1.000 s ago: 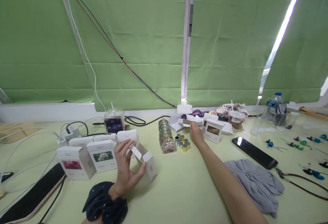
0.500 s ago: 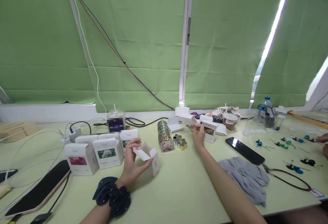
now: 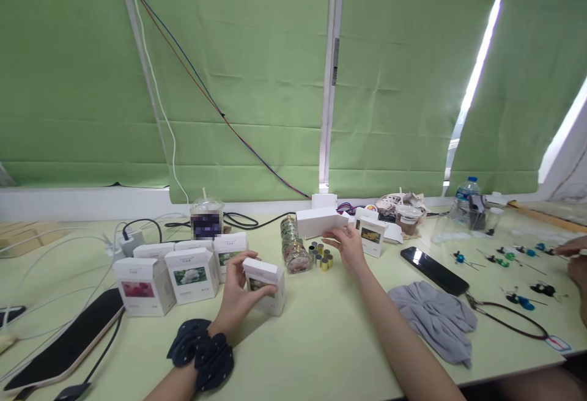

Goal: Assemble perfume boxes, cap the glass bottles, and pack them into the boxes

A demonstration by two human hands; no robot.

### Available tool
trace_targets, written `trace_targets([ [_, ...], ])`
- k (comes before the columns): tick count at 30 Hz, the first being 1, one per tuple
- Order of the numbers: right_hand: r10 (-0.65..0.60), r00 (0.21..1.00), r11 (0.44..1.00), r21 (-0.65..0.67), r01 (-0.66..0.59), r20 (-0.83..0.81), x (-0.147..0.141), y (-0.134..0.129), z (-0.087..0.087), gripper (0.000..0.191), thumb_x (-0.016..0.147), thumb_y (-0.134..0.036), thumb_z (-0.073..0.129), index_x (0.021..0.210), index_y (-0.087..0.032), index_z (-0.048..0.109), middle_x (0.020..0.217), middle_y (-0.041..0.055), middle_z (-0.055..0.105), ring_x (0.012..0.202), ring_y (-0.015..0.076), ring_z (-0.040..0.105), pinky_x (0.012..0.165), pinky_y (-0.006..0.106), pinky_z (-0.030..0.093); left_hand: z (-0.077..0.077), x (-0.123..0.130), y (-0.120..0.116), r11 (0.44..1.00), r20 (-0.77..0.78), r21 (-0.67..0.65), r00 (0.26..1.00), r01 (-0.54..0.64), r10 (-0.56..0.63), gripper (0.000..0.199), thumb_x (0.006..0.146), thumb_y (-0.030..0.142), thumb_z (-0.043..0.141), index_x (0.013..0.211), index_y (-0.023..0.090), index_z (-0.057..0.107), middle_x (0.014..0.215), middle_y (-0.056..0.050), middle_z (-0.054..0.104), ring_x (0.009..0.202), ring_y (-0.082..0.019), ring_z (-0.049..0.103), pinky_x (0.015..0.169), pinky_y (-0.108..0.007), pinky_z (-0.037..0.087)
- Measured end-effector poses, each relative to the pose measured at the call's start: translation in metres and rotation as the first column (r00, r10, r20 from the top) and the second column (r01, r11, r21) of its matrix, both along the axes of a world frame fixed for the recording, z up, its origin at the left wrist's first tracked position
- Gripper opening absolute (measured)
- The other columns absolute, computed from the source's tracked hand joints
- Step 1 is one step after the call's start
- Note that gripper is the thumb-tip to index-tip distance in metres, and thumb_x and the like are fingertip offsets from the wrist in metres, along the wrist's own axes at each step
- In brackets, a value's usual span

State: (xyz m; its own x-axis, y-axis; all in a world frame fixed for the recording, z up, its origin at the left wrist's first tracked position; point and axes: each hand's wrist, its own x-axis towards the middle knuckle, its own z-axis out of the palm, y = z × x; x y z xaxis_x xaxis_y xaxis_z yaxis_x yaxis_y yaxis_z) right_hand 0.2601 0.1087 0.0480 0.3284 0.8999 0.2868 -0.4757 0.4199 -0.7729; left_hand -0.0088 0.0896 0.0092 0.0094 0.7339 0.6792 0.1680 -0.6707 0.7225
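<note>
left hand [image 3: 238, 300] pinches white box [image 3: 270, 272], upright, printed side facing camera | right hand [image 3: 352, 248] loosely spread by long carton [image 3: 316, 224], axis left-to-right; contact unclear

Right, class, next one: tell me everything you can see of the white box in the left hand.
The white box is small, looks like card, and its top appears closed. The front carries a dark picture, partly covered by the thumb, and faint print too small to read. It is roughly upright, turned slightly, its plain side facing right. The left hand grips it; whether its base touches the table is unclear.
</note>
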Motion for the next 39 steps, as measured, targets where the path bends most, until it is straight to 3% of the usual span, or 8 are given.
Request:
trace_targets([
  [6,0.118,0.993,0.993,-0.024,-0.119,-0.019,-0.009,-0.006,-0.001,0.034,0.055,-0.032,0.084,0.076,-0.015,0.064,0.064,-0.0003,0.068,0.06,0.0149,0.066,0.063,0.031,0.058,0.003,-0.001,-0.002,0.991,-0.102,-0.135,0.995,0.006,-0.02,0.056,0.062,0.03,0.08,0.108,0.025,0.049,0.105,-0.004,0.059,0.095,-0.02,0.061,0.079,-0.035,0.053],
  [9,0.125,0.992,0.992,-0.023,-0.125,0.001,-0.012,-0.008,0.0,0.032,0.056,-0.034,0.084,0.076,-0.017,0.065,0.059,-0.0029,0.064,0.054,0.0115,0.059,0.056,0.027,0.054,0.003,0.0,-0.005,0.977,-0.147,-0.205,0.986,0.049,-0.08,0.054,0.07,0.033,0.075,0.116,0.026,0.048,0.106,-0.005,0.06,0.094,-0.021,0.061,0.079,-0.034,0.053],
  [12,0.075,0.997,0.996,-0.053,-0.072,0.037,-0.014,-0.009,0.002,0.034,0.055,-0.035,0.084,0.077,-0.017,0.067,0.056,-0.0044,0.061,0.048,0.0085,0.05,0.045,0.022,0.043,0.003,0.001,-0.007,0.968,-0.147,-0.219,0.976,0.125,-0.16,0.039,0.08,0.035,0.064,0.115,0.026,0.049,0.104,-0.005,0.059,0.093,-0.019,0.06,0.078,-0.032,0.053],
  [15,0.002,0.998,0.999,-0.047,0.001,0.07,-0.014,-0.007,0.001,0.032,0.054,-0.035,0.083,0.076,-0.017,0.068,0.064,-0.0023,0.066,0.053,0.009,0.049,0.048,0.022,0.037,0.004,0.002,-0.009,0.981,-0.176,-0.133,0.971,0.141,-0.163,0.032,0.085,0.033,0.057,0.116,0.026,0.049,0.109,-0.006,0.054,0.098,-0.019,0.056,0.077,-0.029,0.052],
  [21,-0.083,0.997,0.996,-0.043,0.083,0.007,-0.008,-0.005,0.001,0.027,0.053,-0.034,0.082,0.072,-0.02,0.069,0.074,-0.0016,0.071,0.066,0.012,0.056,0.063,0.026,0.04,0.009,0.004,-0.013,0.973,-0.323,0.056,0.927,0.222,-0.193,0.016,0.092,0.022,0.046,0.106,0.028,0.05,0.108,-0.006,0.044,0.106,-0.02,0.052,0.079,-0.031,0.054],
  [27,0.109,0.988,0.994,0.021,-0.107,-0.107,-0.017,-0.015,0.011,0.031,0.052,-0.033,0.085,0.076,-0.022,0.068,0.08,-0.0001,0.072,0.076,0.0172,0.064,0.07,0.034,0.051,0.011,0.006,-0.017,0.937,-0.467,0.253,0.878,0.241,-0.099,0.029,0.09,0.006,0.041,0.106,0.029,0.048,0.112,-0.006,0.037,0.11,-0.018,0.053,0.087,-0.036,0.051],
  [32,0.177,0.984,0.978,0.109,-0.176,0.005,-0.03,-0.027,0.018,0.03,0.059,-0.033,0.083,0.084,-0.021,0.072,0.082,0.0009,0.073,0.074,0.0164,0.065,0.069,0.031,0.055,0.014,0.007,-0.02,0.898,-0.49,0.373,0.871,0.236,-0.025,0.036,0.086,0.0,0.041,0.105,0.029,0.05,0.114,-0.007,0.04,0.109,-0.02,0.053,0.083,-0.035,0.05],
  [39,0.094,0.978,0.985,0.126,-0.118,0.185,-0.031,-0.035,0.024,0.032,0.061,-0.037,0.081,0.086,-0.02,0.071,0.082,0.0019,0.072,0.074,0.0174,0.065,0.068,0.03,0.055,0.013,0.005,-0.018,0.89,-0.489,0.417,0.871,0.186,0.047,0.03,0.086,0.0,0.042,0.102,0.025,0.05,0.115,-0.008,0.038,0.1,-0.017,0.049,0.076,-0.03,0.05],
])
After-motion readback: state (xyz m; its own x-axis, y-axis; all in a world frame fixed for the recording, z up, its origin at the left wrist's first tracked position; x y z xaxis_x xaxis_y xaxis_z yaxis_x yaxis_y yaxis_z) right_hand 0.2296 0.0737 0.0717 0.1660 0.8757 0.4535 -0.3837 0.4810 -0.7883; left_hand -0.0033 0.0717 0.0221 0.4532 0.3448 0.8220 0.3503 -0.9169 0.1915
